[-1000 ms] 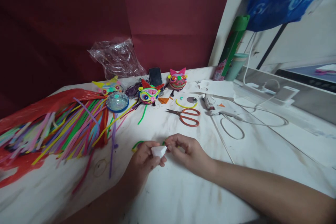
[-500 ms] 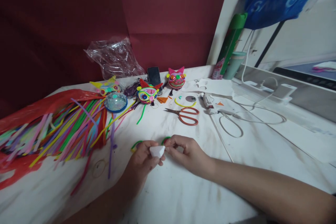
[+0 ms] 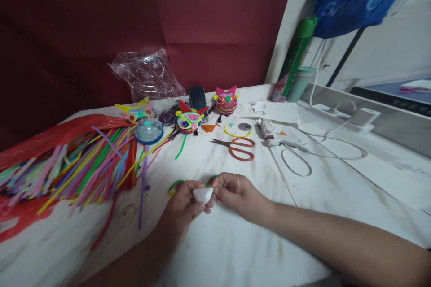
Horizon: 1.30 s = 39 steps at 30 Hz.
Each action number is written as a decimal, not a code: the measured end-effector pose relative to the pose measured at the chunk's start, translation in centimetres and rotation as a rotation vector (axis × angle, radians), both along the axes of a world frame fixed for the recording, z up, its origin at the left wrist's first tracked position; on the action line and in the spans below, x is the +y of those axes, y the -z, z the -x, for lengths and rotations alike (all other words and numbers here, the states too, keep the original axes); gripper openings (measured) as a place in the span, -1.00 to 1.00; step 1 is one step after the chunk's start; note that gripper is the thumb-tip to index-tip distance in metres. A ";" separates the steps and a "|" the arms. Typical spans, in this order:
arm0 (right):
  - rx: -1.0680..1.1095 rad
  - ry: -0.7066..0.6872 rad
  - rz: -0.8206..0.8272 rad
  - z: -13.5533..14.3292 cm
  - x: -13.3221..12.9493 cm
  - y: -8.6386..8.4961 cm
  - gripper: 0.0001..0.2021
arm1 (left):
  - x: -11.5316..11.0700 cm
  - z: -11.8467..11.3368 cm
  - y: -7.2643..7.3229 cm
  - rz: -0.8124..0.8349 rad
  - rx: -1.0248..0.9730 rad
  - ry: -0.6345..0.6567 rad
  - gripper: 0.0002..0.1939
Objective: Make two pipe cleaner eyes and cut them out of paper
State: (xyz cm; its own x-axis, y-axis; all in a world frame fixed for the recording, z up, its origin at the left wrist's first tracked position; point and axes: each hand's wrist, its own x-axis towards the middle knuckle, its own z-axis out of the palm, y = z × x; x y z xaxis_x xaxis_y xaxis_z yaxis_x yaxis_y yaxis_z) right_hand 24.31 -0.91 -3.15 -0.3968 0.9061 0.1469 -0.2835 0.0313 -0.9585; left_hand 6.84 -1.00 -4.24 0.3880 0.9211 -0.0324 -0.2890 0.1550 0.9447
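My left hand (image 3: 187, 205) is closed round a small white folded piece (image 3: 203, 195), which looks like paper, held above the near middle of the table. My right hand (image 3: 232, 193) is pinched at the right corner of the same white piece, its fingertips touching or almost touching the edge. Just behind the left fingers lies a coiled green-and-yellow strip piece (image 3: 175, 185). A second coil with green and red (image 3: 212, 179) is partly hidden behind the right fingertips.
Orange-handled scissors (image 3: 237, 145) and a white glue gun (image 3: 269, 132) with its looping cable lie beyond my hands. Colourful pipe cleaners (image 3: 90, 166) spread at left on red plastic. Decorated animal heads (image 3: 190, 121) sit at the back near a phone (image 3: 197, 98) and a clear dome (image 3: 148, 130).
Both hands have shifted very slightly to the right with the white piece. Everything else on the table stays as it was.
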 end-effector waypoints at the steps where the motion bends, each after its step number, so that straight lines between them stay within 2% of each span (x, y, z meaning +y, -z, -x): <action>1: 0.009 0.011 0.040 0.0 0.2 0.1 -0.70 | 0.0 0.0 -0.1 -0.001 0.008 -0.010 -0.64; 4: 0.040 0.050 0.174 -0.2 0.8 0.2 -0.64 | 0.2 0.2 -0.4 -0.042 0.078 -0.094 -0.64; 6: 0.071 0.058 0.251 -0.3 1.1 0.2 -0.63 | 0.9 0.7 -0.6 -0.121 0.220 -0.239 -0.64; 9: 0.113 0.037 0.340 -0.3 1.4 0.1 -0.67 | 2.8 2.0 -1.2 -0.339 0.625 -0.519 -0.67; 11: 0.137 0.019 0.384 -0.3 1.4 0.0 -0.70 | 4.3 3.0 -1.5 -0.487 0.882 -0.614 -0.70; 13: 0.157 0.005 0.420 -0.3 1.4 0.0 -0.72 | 5.6 3.9 -1.4 -0.522 1.044 -0.621 -0.71; 16: 0.176 -0.008 0.457 -0.3 1.3 0.0 -0.75 | 6.8 4.8 -0.5 -0.552 1.208 -0.561 -0.69; 20: 0.178 -0.012 0.483 -0.3 1.3 -0.2 -0.76 | 7.2 5.2 1.1 -0.647 1.267 -0.521 -0.65; 23: 0.161 -0.001 0.465 -0.5 1.4 -0.2 -0.74 | 7.2 5.2 1.3 -0.697 1.266 -0.531 -0.65; 26: 0.058 0.053 0.358 -0.9 1.5 0.0 -0.74 | 6.9 4.9 0.6 -0.750 1.236 -0.547 -0.66; 28: -0.127 0.076 0.205 -1.2 1.4 0.1 -0.78 | 6.3 4.6 -0.1 -0.810 1.196 -0.558 -0.68; 31: -0.486 0.003 -0.199 -1.5 0.7 0.2 -0.89 | 5.3 3.9 -0.8 -0.946 1.079 -0.565 -0.76; 34: -0.716 -0.087 -0.603 -1.2 0.0 0.5 -0.81 | 4.2 3.1 -0.9 -1.027 0.985 -0.493 -0.84; 36: -0.786 -0.097 -0.730 -0.9 -0.3 0.8 -0.79 | 3.7 2.7 -0.7 -1.038 0.963 -0.443 -0.86; 39: -0.847 -0.071 -0.806 -0.5 -0.6 1.0 -0.81 | 3.2 2.2 -0.5 -1.048 0.927 -0.394 -0.86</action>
